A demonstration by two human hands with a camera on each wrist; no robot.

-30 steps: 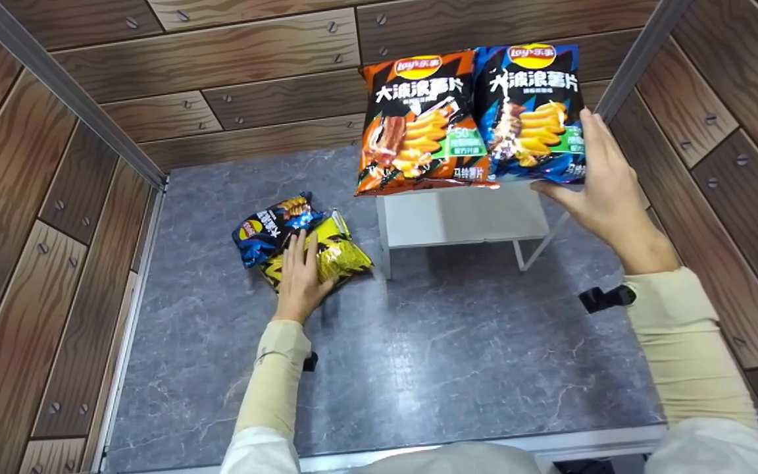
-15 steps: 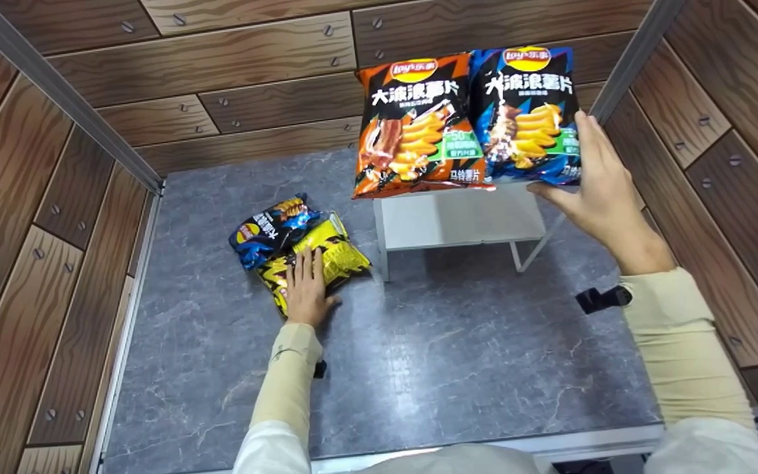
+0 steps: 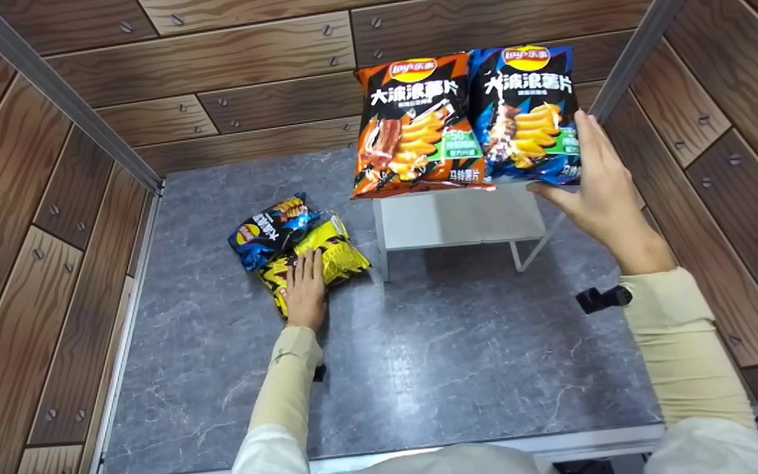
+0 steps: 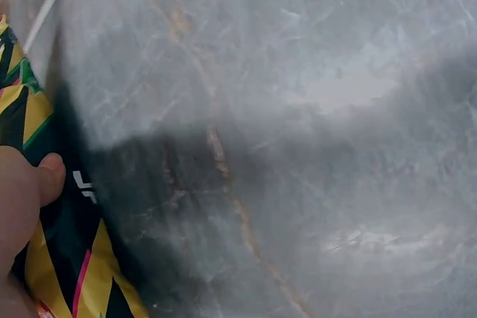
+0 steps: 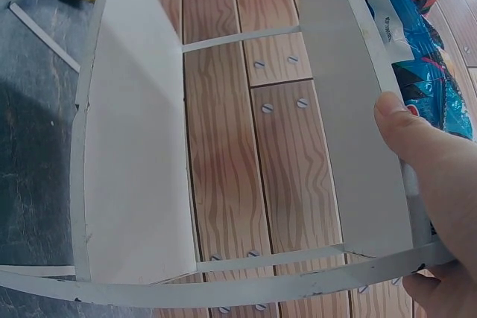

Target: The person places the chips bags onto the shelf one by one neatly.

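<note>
A yellow-and-black chip bag [image 3: 336, 257] lies on the floor panel at left, overlapped by a blue-and-black chip bag [image 3: 274, 227]. My left hand [image 3: 306, 293] rests on the yellow bag with its fingers laid straight along it. In the left wrist view its thumb [image 4: 51, 178] presses against the bag's side. My right hand [image 3: 606, 191] grips the front right corner of a white two-tier rack [image 3: 461, 217]. In the right wrist view its thumb [image 5: 395, 113] lies on the upper board's edge, next to a blue chip bag [image 3: 527, 112]. An orange chip bag [image 3: 418, 125] sits beside that one on top.
Wood-patterned walls [image 3: 274, 52] enclose the back and both sides. The grey marbled floor panel [image 3: 471, 368] stretches in front of the rack, up to a pale front edge [image 3: 596, 441]. The rack's lower board [image 3: 458, 227] is below the two upper bags.
My left hand has slid slightly back and right over the yellow bag, and its thumb has drawn in. My right hand keeps its place at the rack.
</note>
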